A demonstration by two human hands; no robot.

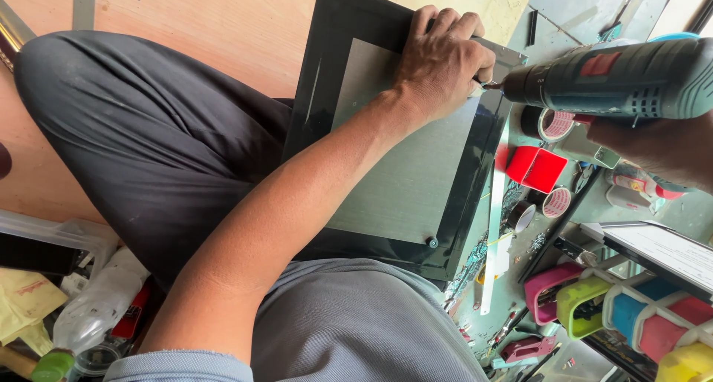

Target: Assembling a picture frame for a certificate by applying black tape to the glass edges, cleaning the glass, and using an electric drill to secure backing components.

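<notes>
Left hand (443,59) is pressed down, fingers curled together, on the upper corner of a black picture frame (405,155), which is laid across the lap. Right hand (657,148) is clamped on a dark green power drill (616,77), its bit set at that corner. Beyond the frame, a small open red box (536,168), contents not discernible, and tape rolls (555,123) are noted on a cluttered green work surface (687,207). Pale wooden flooring (223,18) is seen behind.

Probably a small framing workshop: a dark green power drill (616,77), rolls of tape (555,123) and scattered hand tools crowd the cluttered green table (694,211).
</notes>
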